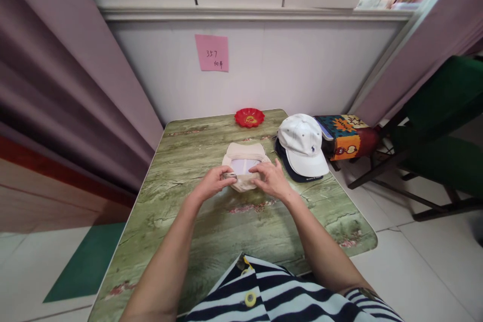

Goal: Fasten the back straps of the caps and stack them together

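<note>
A beige baseball cap point(246, 150) lies in front of me on the table, its brim pointing away and its inside partly facing up. My left hand point(216, 181) pinches the near left edge of the cap, thumb and fingers closed on the rim by the back strap. On the other side, my right hand point(270, 178) grips the near right edge in the same way. To the right sits a white baseball cap point(302, 138) with a small dark emblem, stacked on a dark navy cap point(298, 173) that is mostly hidden.
The green wood-patterned table point(169, 211) meets a white wall at its far edge. A red scalloped dish point(249, 117) stands at the back. A pink note point(212, 53) is on the wall. Right of the table are a colourful printed stool point(345, 136) and a dark green chair point(437, 146).
</note>
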Available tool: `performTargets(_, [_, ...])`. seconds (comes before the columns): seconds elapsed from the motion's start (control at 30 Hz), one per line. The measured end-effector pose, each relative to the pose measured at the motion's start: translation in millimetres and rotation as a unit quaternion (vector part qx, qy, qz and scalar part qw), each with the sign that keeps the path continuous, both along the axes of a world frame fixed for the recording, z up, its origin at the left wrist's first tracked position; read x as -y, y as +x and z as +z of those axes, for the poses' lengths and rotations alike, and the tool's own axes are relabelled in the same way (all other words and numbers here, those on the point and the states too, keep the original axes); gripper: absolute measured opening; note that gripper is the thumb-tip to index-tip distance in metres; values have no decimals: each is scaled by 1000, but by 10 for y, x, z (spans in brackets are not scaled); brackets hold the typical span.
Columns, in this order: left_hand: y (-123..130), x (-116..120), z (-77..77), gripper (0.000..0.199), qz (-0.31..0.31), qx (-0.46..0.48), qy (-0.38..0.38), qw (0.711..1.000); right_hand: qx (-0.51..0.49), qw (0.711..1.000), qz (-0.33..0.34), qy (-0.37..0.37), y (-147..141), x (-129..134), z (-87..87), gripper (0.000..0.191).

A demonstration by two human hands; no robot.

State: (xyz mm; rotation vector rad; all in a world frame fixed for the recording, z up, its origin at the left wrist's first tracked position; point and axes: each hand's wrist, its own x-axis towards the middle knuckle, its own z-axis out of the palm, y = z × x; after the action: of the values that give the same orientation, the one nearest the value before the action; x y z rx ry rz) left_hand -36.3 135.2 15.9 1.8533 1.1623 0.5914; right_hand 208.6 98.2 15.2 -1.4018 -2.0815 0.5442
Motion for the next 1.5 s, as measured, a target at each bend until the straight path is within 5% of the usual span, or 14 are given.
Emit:
performTargets(0.23, [-188,190,256,40,4,27,-98,995,36,998,-30,32,26,-77,-24,19])
performTargets(0.43, [-156,247,390,44,-21,73,-119,990,-35,999,15,12,-64,9,211,17])
performTargets(0.6, [1,210,389,41,-40,90,-114,988,-33,998,41,15,-200,100,320,16])
performTargets(0.9, [70,187,257,37,-24,82,-68,994,-54,998,28,6,-278,118,233,13])
performTargets(1.27, [-59,165,280,37,15,95,-88,991,-58,998,20,-32,-3,16,243,17])
performTargets(1.5, [-121,150,322,39,-23,55,-98,993,-34,997,47,-42,39,-8,228,16])
